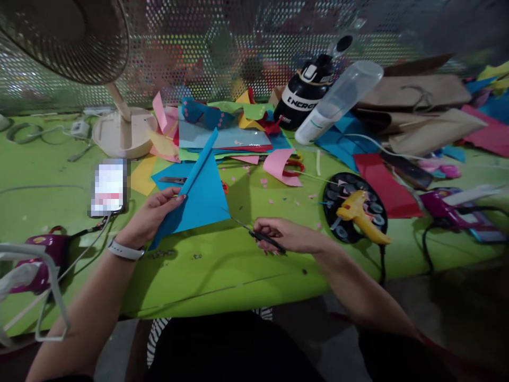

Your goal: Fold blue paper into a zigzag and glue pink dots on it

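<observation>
My left hand (159, 208) is closed on a sheet of blue paper (207, 199), whose left part is folded or rolled into a long narrow strip slanting up to the right. Scissors (267, 241) with dark handles are gripped in my right hand (283, 235). Their blades point up and left, and the tips lie close to the sheet's right corner; whether they touch it I cannot tell. Behind the sheet, a utility knife (174, 180) lies partly covered. Small pink paper scraps (263, 182) are scattered just beyond the scissors.
A phone (108, 187) and a fan (124, 130) stand left. At the back are stacked coloured papers (226, 139), a black bottle (304, 95) and a clear bottle (342, 101). A yellow glue gun (363, 217) rests on a round black tray (332, 212) at right, by red paper (387, 185).
</observation>
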The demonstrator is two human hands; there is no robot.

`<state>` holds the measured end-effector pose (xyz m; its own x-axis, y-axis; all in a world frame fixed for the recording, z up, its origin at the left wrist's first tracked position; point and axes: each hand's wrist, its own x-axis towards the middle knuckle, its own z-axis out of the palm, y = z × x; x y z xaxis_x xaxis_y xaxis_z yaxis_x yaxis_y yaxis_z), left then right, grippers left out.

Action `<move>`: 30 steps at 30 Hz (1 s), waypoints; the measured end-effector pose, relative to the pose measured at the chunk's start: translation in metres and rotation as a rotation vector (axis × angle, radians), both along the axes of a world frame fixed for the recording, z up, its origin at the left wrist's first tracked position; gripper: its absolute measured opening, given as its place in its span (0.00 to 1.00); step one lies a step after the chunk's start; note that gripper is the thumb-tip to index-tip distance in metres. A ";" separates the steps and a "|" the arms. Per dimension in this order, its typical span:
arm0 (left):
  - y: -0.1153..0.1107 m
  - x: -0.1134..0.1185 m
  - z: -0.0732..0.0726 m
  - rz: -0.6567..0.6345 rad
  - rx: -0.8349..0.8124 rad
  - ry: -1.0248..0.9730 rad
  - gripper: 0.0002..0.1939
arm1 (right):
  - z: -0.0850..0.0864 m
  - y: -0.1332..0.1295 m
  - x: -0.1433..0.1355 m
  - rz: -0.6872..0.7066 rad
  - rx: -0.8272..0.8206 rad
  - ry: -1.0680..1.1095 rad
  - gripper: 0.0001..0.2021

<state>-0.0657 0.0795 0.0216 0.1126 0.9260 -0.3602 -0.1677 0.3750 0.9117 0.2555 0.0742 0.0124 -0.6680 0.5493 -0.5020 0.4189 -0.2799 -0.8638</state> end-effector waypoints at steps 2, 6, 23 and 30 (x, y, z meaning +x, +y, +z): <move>-0.001 0.001 0.000 -0.016 0.002 0.001 0.18 | 0.000 0.000 0.000 -0.001 -0.007 -0.006 0.22; -0.002 0.003 0.000 -0.019 -0.002 -0.015 0.19 | -0.001 -0.001 0.000 -0.004 -0.007 -0.014 0.22; -0.003 0.009 0.002 -0.020 0.009 -0.004 0.18 | -0.001 -0.001 0.000 0.014 0.005 -0.032 0.22; -0.003 0.008 0.002 -0.022 0.006 -0.011 0.17 | -0.003 0.000 0.000 0.008 -0.002 -0.037 0.23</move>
<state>-0.0575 0.0761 0.0231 0.1371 0.9255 -0.3530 -0.1694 0.3730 0.9122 0.2550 0.0743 0.0096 -0.6530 0.5430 -0.5279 0.4529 -0.2787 -0.8469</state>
